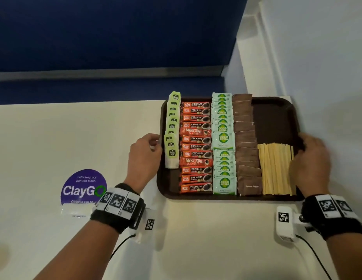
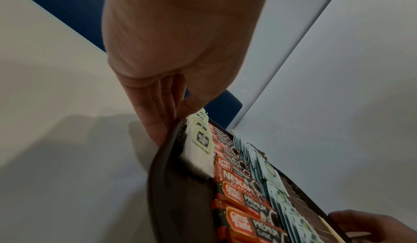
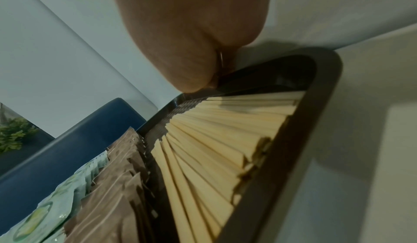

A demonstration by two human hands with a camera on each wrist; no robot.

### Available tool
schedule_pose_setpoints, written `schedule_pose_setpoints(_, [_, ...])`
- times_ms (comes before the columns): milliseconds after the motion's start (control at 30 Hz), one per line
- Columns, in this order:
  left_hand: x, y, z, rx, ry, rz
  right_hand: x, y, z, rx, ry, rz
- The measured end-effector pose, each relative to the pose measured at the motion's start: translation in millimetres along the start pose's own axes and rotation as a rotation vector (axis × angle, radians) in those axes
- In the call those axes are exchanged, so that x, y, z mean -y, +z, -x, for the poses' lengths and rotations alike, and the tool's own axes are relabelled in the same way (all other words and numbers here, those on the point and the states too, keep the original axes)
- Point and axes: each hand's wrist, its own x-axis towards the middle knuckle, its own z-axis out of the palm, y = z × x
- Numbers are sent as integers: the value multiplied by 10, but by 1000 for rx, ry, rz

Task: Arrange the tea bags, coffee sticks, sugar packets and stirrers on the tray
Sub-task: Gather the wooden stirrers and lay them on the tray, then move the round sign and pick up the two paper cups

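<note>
White counter (image 1: pixel 54 138) against a blue wall, brown tray (image 1: pixel 277 118) at its far right corner.
Head view: I see my left hand (image 1: pixel 144 158) and right hand (image 1: pixel 311 162) gripping opposite tray rims; tea bags (image 1: pixel 172 134), coffee sticks (image 1: pixel 196 146), sugar packets (image 1: pixel 247 146), stirrers (image 1: pixel 275 168) lined inside. Left wrist: fingers (image 2: pixel 155 122) curl under the rim. Right wrist: thumb on the rim.

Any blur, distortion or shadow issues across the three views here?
Head view: sharp on the tray, right hand motion-blurred. Left wrist view: left hand fills the top, soft, tray rim smeared. Right wrist view: strong wide-angle stretch on the stirrers, dim, hand shadow on the wall.
</note>
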Motion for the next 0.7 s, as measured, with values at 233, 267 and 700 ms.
schedule_pose_setpoints(233, [2, 21, -5, -7, 2, -12, -10, 18, -4, -18, 15, -8])
schedule_pose_setpoints(267, [-3, 22, 1, -5, 1, -13, -12, 17, -3, -19, 11, -10])
schedule_pose_setpoints(700, [-14, 9, 9, 17, 0, -3, 64, -52, 25, 21, 34, 1])
